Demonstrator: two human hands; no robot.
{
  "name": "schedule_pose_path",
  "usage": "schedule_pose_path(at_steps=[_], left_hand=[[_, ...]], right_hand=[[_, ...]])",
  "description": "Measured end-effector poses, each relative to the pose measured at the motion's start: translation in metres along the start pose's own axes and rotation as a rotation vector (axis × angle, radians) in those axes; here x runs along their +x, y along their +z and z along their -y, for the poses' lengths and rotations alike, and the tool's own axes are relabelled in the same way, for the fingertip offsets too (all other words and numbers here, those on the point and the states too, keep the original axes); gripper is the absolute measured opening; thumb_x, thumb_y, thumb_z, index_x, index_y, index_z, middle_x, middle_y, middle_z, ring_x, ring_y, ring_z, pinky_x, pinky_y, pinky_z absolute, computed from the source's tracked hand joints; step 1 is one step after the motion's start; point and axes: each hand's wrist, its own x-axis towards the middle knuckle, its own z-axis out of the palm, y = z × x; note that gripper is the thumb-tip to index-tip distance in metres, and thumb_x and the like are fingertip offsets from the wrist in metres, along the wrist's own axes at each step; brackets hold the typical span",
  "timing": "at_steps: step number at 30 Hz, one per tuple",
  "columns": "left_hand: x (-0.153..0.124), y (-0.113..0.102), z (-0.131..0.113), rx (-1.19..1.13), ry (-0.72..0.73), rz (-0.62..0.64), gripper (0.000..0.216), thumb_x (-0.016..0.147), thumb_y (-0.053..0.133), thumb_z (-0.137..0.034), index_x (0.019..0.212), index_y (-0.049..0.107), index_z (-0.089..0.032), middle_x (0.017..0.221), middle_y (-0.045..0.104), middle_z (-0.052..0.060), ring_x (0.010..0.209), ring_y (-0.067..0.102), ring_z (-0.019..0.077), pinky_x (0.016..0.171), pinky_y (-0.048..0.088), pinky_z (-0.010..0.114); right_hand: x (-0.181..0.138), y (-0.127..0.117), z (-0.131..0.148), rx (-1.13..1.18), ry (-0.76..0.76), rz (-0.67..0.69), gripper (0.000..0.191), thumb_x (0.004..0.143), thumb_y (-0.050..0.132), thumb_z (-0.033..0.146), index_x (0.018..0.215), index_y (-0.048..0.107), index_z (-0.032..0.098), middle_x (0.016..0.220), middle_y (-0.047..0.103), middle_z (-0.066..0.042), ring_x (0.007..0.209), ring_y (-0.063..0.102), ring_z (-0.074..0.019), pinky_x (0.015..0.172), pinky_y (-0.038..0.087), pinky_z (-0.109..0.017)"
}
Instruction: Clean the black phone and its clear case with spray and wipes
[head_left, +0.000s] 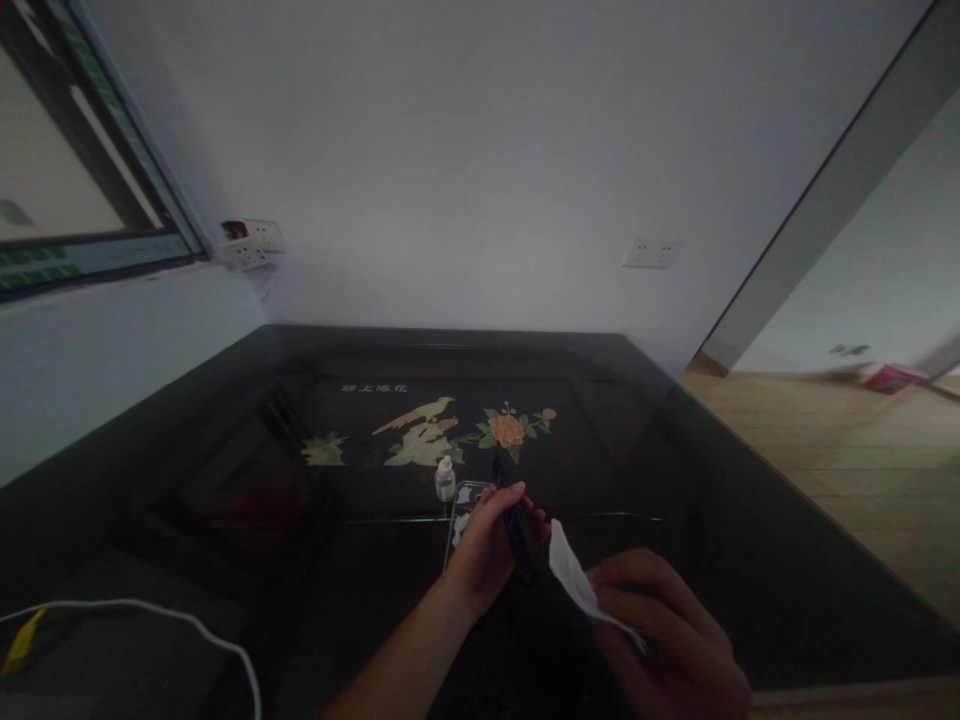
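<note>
My left hand point(486, 545) grips a dark slim phone point(516, 535) edge-on above the dark table point(720, 520), fingers wrapped round it. My right hand point(660, 630) pinches a white cloth or wipe point(574, 578) just right of the phone, close to it. A small clear bottle with a white cap point(445, 478) stands on the table beyond my left hand. Beside it lies a clear phone case point(463, 515), partly hidden by my left hand.
The table has an inlaid bird and flower picture point(450, 430) under glass. A white cable point(150, 612) curves over the near left. Wall sockets point(651, 253) sit on the wall behind. A window point(75, 200) is at left, a wooden floor point(840, 460) at right.
</note>
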Motion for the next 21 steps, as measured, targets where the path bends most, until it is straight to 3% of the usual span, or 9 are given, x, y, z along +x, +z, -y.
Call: schedule_pose_path(at_steps=[5,9,14,21], left_hand=[[0.002,-0.003,0.0,-0.002,-0.028,-0.011,0.023,0.076,0.082,-0.027,0.082,0.063,-0.016,0.076,0.068,0.002,0.072,0.069,0.0165,0.075,0.057,0.032],[0.004,-0.003,-0.001,-0.012,-0.022,-0.026,0.023,0.076,0.082,-0.024,0.08,0.061,-0.017,0.075,0.068,0.002,0.071,0.07,0.0174,0.074,0.058,0.033],[0.002,-0.001,-0.002,-0.016,0.001,-0.022,0.022,0.075,0.082,-0.023,0.082,0.062,-0.016,0.076,0.068,0.003,0.071,0.069,0.0175,0.074,0.058,0.034],[0.001,-0.004,-0.001,0.004,0.008,0.011,0.024,0.076,0.082,-0.023,0.088,0.063,-0.016,0.081,0.068,0.003,0.075,0.069,0.017,0.076,0.058,0.033]], right_hand=[[-0.023,0.035,-0.013,0.009,-0.004,0.201,0.036,0.09,0.058,0.002,0.119,0.067,0.021,0.103,0.068,-0.01,0.093,0.068,-0.0194,0.078,0.06,-0.03],[-0.036,0.045,-0.017,0.023,0.037,0.297,0.034,0.09,0.056,0.002,0.116,0.066,0.021,0.101,0.069,-0.008,0.091,0.068,-0.0187,0.077,0.059,-0.03],[-0.037,0.029,-0.017,0.209,0.043,0.346,0.028,0.089,0.059,0.006,0.111,0.066,0.022,0.099,0.068,-0.007,0.088,0.069,-0.0169,0.073,0.058,-0.026],[-0.015,-0.005,-0.015,0.254,0.167,0.224,0.016,0.091,0.062,0.009,0.097,0.069,0.022,0.091,0.067,-0.005,0.081,0.068,-0.0157,0.069,0.057,-0.023]])
